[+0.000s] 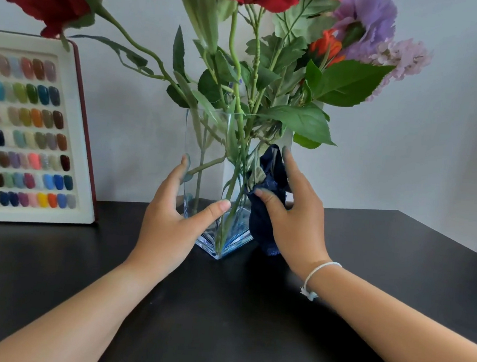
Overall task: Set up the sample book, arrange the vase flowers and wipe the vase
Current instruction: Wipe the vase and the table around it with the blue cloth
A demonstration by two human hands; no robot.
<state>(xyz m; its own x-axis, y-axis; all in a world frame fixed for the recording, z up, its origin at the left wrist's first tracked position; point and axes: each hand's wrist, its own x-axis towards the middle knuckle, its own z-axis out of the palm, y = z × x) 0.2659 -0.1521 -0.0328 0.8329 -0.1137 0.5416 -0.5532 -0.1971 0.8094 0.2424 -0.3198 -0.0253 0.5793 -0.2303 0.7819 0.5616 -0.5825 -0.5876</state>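
Upright flower-filled glass vase (205,155)

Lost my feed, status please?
Left hand steadies vase. Right hand presses dark cloth on its side. Sample book upright. Nothing blocking.

Nail salon: polish sample book (30,133)
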